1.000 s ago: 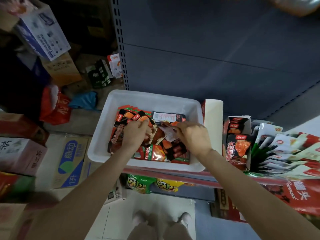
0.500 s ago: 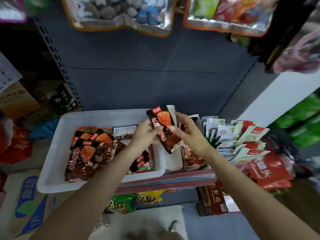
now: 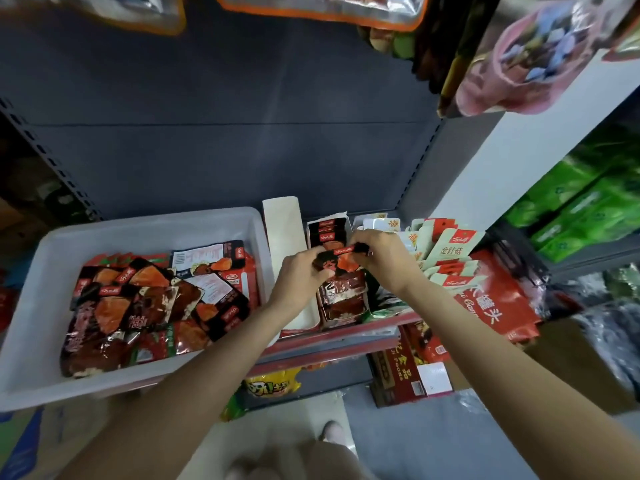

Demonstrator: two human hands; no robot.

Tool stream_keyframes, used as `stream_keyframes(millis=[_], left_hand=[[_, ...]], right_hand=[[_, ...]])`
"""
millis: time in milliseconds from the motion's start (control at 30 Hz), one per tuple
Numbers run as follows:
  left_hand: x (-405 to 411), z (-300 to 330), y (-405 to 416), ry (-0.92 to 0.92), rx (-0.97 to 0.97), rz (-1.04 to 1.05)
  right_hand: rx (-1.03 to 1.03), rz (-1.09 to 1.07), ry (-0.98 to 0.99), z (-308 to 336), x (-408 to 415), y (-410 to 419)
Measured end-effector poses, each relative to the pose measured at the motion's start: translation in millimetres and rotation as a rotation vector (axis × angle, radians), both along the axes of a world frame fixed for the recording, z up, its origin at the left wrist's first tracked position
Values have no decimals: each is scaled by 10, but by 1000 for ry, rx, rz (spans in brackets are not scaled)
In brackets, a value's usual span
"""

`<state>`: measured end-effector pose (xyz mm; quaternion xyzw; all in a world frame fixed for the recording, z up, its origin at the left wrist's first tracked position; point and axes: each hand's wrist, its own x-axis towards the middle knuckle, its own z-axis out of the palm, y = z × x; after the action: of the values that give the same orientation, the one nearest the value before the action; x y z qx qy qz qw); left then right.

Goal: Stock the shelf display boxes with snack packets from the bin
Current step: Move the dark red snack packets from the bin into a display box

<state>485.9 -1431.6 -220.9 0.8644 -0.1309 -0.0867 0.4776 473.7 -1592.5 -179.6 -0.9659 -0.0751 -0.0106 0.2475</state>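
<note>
Just right of the frame's centre, both hands meet over a narrow display box (image 3: 341, 306) standing on the red-edged shelf (image 3: 346, 336). The left hand (image 3: 299, 277) has its fingers curled round the left side of a black-and-orange snack packet (image 3: 337, 261), and the right hand (image 3: 379, 259) pinches the packet's top right corner between thumb and fingertips, so the packet is grasped from both sides. It sits directly above the display box, over the dark red packets already standing in it; whether its lower edge touches them cannot be told. Further back in the same box a row of black-and-red packet tops (image 3: 327, 233) stands upright. Immediately left of the box is a second display box (image 3: 289, 258), pale inside, with its long flap raised. Filling the left of the frame is the white plastic bin (image 3: 38, 299), holding a loose heap of the same black, orange and red snack packets (image 3: 156, 299), some lying label side up. To the right of the hands, pale green-and-red packets (image 3: 446, 251) fan out in their own tray, and a large red bag (image 3: 498, 306) lies beyond them. Below the shelf edge a yellow snack bag (image 3: 272, 388) and a red carton (image 3: 398, 372) show.
</note>
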Motion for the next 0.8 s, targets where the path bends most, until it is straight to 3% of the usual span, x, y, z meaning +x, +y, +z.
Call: stream_keyframes(millis=[333, 467, 800], left_hand=[[133, 40, 120, 102, 0, 35], [109, -17, 119, 122, 68, -46], [136, -44, 47, 261, 86, -78]], right_hand=[[-22, 35, 17, 33, 135, 72], [-40, 39, 102, -22, 121, 54], [-217, 36, 153, -120, 147, 101]])
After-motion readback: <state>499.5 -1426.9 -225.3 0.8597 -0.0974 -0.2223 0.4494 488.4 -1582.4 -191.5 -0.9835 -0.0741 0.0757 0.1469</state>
